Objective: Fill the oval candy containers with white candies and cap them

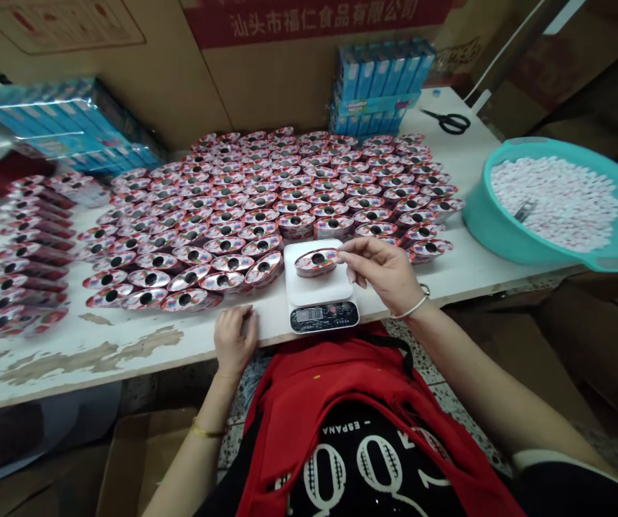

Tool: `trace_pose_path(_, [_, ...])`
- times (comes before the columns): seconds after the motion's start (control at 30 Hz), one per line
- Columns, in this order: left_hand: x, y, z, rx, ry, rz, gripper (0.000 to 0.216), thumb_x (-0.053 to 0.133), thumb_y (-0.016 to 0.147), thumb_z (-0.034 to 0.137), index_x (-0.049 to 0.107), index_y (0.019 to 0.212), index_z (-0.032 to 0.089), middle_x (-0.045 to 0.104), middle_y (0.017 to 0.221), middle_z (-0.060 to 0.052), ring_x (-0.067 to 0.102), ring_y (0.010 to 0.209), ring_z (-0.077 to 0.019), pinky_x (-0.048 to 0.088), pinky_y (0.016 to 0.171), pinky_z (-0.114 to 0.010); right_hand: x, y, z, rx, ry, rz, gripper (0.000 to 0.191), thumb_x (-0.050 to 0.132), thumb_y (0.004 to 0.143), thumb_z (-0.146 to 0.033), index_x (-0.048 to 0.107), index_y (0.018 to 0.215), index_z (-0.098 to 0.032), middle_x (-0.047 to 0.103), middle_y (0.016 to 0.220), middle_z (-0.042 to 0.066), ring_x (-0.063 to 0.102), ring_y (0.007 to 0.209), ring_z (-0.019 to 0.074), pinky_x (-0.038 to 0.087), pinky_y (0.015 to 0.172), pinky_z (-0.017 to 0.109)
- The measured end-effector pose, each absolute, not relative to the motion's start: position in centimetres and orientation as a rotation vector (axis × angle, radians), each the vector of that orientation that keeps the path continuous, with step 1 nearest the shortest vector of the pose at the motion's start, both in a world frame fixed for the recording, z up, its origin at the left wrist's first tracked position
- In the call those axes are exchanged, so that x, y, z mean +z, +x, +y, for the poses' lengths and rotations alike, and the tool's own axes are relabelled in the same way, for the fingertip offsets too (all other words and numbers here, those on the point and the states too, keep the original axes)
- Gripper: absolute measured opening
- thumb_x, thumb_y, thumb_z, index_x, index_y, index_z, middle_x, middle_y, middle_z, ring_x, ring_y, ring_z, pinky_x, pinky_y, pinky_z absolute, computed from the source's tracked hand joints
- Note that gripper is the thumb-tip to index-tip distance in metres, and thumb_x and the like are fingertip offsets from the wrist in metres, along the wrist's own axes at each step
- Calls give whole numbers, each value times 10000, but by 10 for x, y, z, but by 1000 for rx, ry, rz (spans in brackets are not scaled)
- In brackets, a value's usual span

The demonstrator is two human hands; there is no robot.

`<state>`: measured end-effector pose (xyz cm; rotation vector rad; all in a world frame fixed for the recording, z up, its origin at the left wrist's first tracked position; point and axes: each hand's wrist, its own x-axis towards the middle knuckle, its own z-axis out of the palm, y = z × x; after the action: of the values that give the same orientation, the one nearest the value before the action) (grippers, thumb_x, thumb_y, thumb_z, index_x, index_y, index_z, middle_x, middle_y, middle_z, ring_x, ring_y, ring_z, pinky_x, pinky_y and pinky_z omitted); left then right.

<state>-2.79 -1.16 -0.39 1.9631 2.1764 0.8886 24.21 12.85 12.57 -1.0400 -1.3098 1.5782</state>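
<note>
A white digital kitchen scale (320,291) stands at the table's front edge, its small display lit. On its plate is a red-and-white printed packet (309,264), upright, pointed-oval on top with a dark round hole. My right hand (381,271) reaches in from the right, thumb and forefinger pinched at the packet's right end. Loosely curled, my left hand (235,336) rests on the table edge left of the scale, with nothing seen in it. Behind the scale, many similar packets (258,215) stand upright in close rows, each with a dark hole on top.
A turquoise basin (502,222) of small white wrapped pieces (556,194) stands right, a metal tool in it. Black scissors (451,123) lie behind. Blue wrapped boxes (378,79) stand at the back; more packets (34,251) line the left. Large cartons (276,86) wall the rear.
</note>
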Motion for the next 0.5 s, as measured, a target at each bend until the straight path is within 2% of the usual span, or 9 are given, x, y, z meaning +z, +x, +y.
trace_pose_path(0.37, [-6,-29,-11,924,1997,2188,149,537,873,281,594,981,196,652,861,-65,576,813,-204,444,757,-337,107,203,159,1727,-1043,-1377,338,749,712,-453,652,833,-153,645,768,21,485,464,52,294,363,182])
trace_pose_path(0.5, [-3,-28,-10,930,2004,2160,131,546,862,273,581,973,214,650,870,-67,583,816,-219,452,752,-355,117,213,161,1656,-1070,-1338,354,706,757,-495,654,891,-172,666,857,34,501,479,57,316,375,187])
